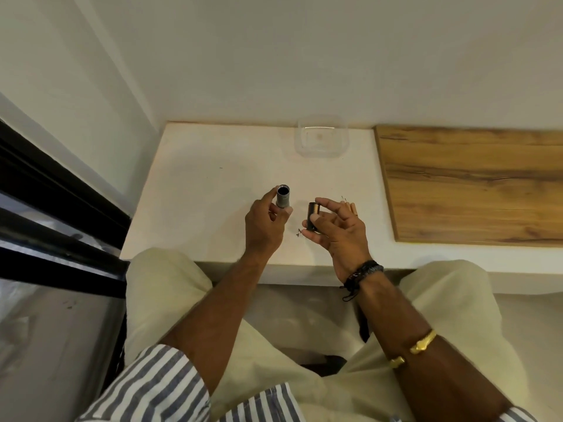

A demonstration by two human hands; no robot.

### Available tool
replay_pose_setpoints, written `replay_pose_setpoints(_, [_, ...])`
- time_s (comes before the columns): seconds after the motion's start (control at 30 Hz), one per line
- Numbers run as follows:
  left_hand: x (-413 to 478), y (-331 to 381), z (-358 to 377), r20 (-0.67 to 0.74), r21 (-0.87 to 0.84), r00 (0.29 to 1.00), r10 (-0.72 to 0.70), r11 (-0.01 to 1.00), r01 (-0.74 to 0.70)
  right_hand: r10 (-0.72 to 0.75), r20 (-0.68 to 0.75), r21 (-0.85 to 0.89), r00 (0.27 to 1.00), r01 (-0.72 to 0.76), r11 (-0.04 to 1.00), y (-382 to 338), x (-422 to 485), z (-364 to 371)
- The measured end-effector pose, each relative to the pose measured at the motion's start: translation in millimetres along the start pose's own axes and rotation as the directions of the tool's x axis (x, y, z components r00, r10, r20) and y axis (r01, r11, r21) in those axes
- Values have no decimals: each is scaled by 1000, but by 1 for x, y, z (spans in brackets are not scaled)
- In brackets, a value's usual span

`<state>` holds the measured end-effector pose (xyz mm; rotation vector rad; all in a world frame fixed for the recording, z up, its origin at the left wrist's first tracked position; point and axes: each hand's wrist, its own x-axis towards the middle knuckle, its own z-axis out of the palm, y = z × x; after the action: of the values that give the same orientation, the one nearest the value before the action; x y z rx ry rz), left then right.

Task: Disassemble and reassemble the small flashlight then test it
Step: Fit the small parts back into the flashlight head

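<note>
Pinched between the thumb and fingers of the left hand (264, 222), the grey flashlight body (282, 196) stands nearly upright with its open, dark mouth facing up, held above the white ledge (213, 184). Just right of that tube, apart from it, the right hand (336, 226) grips a short black battery holder (312, 217) between thumb and curled fingers; a coppery end shows at its top. A clear gap of bare ledge separates the two hands

Just right of the flashlight body and beyond the right fingers, a few small copper-coloured batteries (352, 208) lie on the ledge, partly hidden by the fingers, so their count cannot be told. A tiny dark fleck (299, 232) lies on the ledge below the tube, close to the right thumb; what it is cannot be made out

Beyond the flashlight body, near the wall, a clear plastic container (322, 137) sits at the back edge of the ledge. Much open white surface lies to the left of the tube and between it and the container. To the right of the tube the white surface ends at a wooden board (469, 184) that sits slightly raised. Nearer than the tube, the front edge of the ledge runs just under both wrists. A dark beaded bracelet (364, 272) circles the right wrist and a gold bangle (416, 348) the forearm, above pale trousers (164, 287) and striped sleeves (158, 388)
</note>
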<state>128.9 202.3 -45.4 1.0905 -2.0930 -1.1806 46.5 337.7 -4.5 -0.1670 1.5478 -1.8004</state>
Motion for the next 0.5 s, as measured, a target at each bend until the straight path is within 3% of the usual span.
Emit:
replay_pose_setpoints(0.17, [3,0,1,-25,53,999,39,998,-37,11,-15,3,1000,-11,1000,4,2,-2])
replay_pose_setpoints(0.5, [-15,11,-4,9,156,964,265,952,-263,-45,-115,16,992,47,999,-2,2,-5])
